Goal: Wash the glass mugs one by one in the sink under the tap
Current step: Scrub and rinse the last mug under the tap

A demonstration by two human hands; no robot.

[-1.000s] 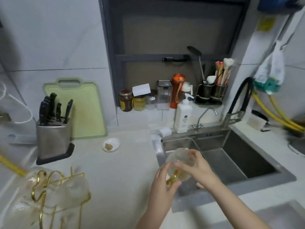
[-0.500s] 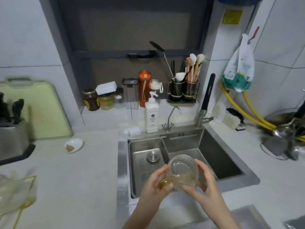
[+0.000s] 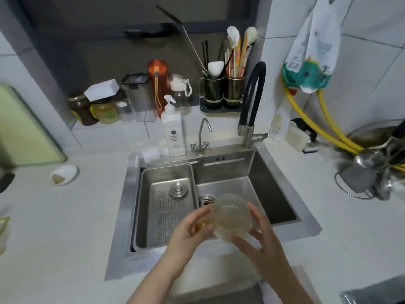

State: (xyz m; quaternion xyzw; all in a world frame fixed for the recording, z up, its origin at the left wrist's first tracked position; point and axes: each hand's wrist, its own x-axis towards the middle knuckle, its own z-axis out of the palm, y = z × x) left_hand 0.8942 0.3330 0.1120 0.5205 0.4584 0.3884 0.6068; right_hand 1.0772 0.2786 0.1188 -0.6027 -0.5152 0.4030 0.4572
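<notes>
A clear glass mug (image 3: 231,217) with a gold handle hangs over the front of the steel sink (image 3: 306,218), its mouth turned toward me. My left hand (image 3: 190,234) grips the gold handle on the mug's left side. My right hand (image 3: 259,236) cups the mug's right side and bottom, fingers curled round it. The black-hosed tap (image 3: 252,102) stands at the sink's back right corner; no water is seen running. A smaller chrome tap (image 3: 202,137) stands to its left.
A steel drain tray (image 3: 168,205) fills the sink's left part. A white soap bottle (image 3: 173,132) stands behind the sink, jars and bottles on the ledge, utensil holders (image 3: 223,91) beside them. A small white dish (image 3: 64,175) lies at left, ladles (image 3: 372,163) and yellow hoses at right.
The view swung right and down, bringing the sink to the centre. The mug, held by both hands, moved from the sink's left rim to over the basin's front.
</notes>
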